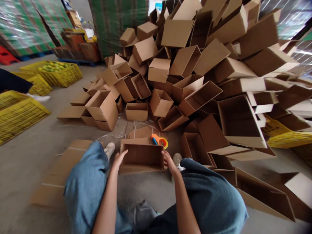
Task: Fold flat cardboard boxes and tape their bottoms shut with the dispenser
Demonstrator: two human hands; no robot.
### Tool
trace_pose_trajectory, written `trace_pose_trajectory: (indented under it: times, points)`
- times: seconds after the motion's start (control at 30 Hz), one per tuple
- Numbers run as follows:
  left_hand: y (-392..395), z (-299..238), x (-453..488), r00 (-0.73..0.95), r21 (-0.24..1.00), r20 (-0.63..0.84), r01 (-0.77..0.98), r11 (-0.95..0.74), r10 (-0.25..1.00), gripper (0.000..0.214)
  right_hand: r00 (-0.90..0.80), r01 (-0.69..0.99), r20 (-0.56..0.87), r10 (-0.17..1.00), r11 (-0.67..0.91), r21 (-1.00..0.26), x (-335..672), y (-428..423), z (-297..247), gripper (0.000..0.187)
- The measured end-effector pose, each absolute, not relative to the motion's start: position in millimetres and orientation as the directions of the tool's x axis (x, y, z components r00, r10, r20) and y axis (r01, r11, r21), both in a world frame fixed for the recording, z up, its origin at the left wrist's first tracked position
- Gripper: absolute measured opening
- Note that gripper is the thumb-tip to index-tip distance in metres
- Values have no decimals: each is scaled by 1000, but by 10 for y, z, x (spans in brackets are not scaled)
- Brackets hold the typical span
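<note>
Towering across most of the view, a loose heap of cardboard boxes (185, 65) is sprawling in front of shrink-wrapped pallets (114, 26), while yellow plastic crates (21, 115) are sitting on the concrete floor (26, 172) at left. A seated person's denim-clad legs (83, 185) are spreading on either side of an open cardboard box (141, 156), which is resting between the left hand (119, 161) and the right hand (171, 165). Spread fingers (123, 154) are bracing its side walls from both sides, pinching nothing, so the box could slip if either hand's pressure eases. Just behind it, an orange tape dispenser (158, 140) is resting on a flattened carton (142, 132), where a nudge from the box could knock it aside. Loose plastic strapping (107, 136) is trailing near a white shoe (109, 150), risking a snag, and any box sliding off the unstable heap could strike the hands.
</note>
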State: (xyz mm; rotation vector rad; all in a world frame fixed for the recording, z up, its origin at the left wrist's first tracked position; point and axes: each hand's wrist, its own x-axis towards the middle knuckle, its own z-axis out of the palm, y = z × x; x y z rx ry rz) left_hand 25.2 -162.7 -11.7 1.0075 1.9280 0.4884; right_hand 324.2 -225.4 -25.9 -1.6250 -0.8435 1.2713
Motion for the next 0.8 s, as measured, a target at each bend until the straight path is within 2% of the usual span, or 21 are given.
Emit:
trace_pose_trajectory:
  times: [0.1,0.17,0.23,0.3,0.4,0.5,0.8]
  points:
    - [-1656,-149,212,-269,596,-558,528,605,785,43,271,170,-334,903,-387,-906,3183,-2255,-215,55]
    - [-1673,-159,182,-289,549,-561,571,610,775,45,343,296,-353,870,-457,-839,3171,-2261,-222,44]
    - [-1694,-168,177,-302,494,-547,636,592,781,46,398,350,-394,828,-535,-769,3163,-2263,-262,31]
    - [-1717,-185,214,-317,418,-530,708,568,786,49,424,375,-420,802,-578,-725,3139,-2253,-320,23]
    - [-1732,-225,328,-353,348,-508,750,562,786,46,460,397,-443,769,-625,-672,3073,-2209,-399,24]
    - [-1694,-259,423,-371,368,-481,737,567,794,40,488,402,-451,747,-651,-644,3020,-2146,-444,28]
    - [-1612,-257,476,-401,377,-466,717,587,789,43,522,402,-435,734,-662,-633,2997,-2096,-468,32]
